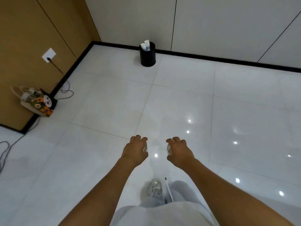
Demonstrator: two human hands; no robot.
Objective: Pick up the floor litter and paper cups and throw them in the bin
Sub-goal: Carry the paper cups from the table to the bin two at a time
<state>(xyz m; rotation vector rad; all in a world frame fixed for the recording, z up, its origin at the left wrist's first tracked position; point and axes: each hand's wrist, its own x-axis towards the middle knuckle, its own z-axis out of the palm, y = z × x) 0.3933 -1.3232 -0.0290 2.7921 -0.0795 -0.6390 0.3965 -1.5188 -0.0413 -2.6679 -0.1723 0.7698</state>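
While a patterned bag [39,101] sits by the wall far to the left of the hands, the left hand [135,150] curls round a paper cup [145,147], its rim showing, and just beside it the right hand [178,150] grips a second cup [169,149]; well ahead of both stands the black bin [147,55], white cups [145,45] poking from it

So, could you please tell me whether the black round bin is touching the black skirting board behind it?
Cannot tell. In the head view the black round bin overlaps the black skirting board, so black on black hides any gap or contact.
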